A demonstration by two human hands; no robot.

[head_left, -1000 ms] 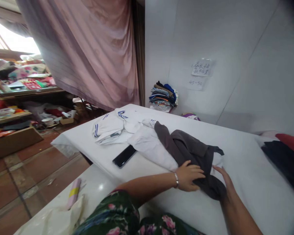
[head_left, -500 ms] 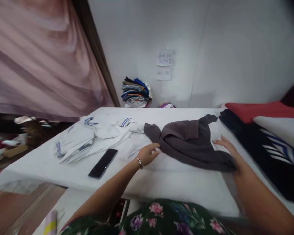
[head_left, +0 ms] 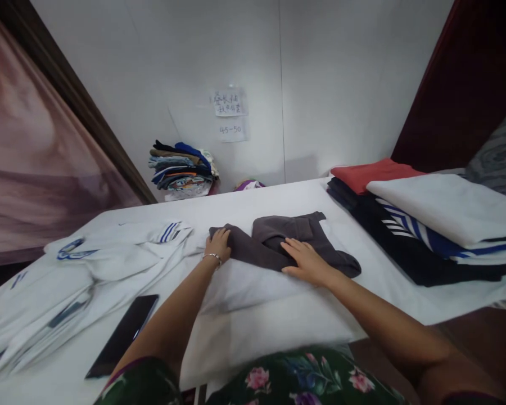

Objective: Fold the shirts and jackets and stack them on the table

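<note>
A dark grey long-sleeved top lies partly folded on the white table in front of me. My left hand is closed on the end of its sleeve, which stretches out to the left. My right hand rests on the folded body with fingers spread and flat, palm down. A patch like a pocket or flap shows just beyond my right fingers. White cloth lies beneath and in front of the top.
White garments with blue stripes spread over the left side, beside a black phone. Folded clothes are piled at the right. Another clothes stack stands near the wall under paper signs.
My left hand has moved from the near edge to the sleeve end. My right hand has come from the top's right side onto its middle. The top is now more compact; the view turned right.
</note>
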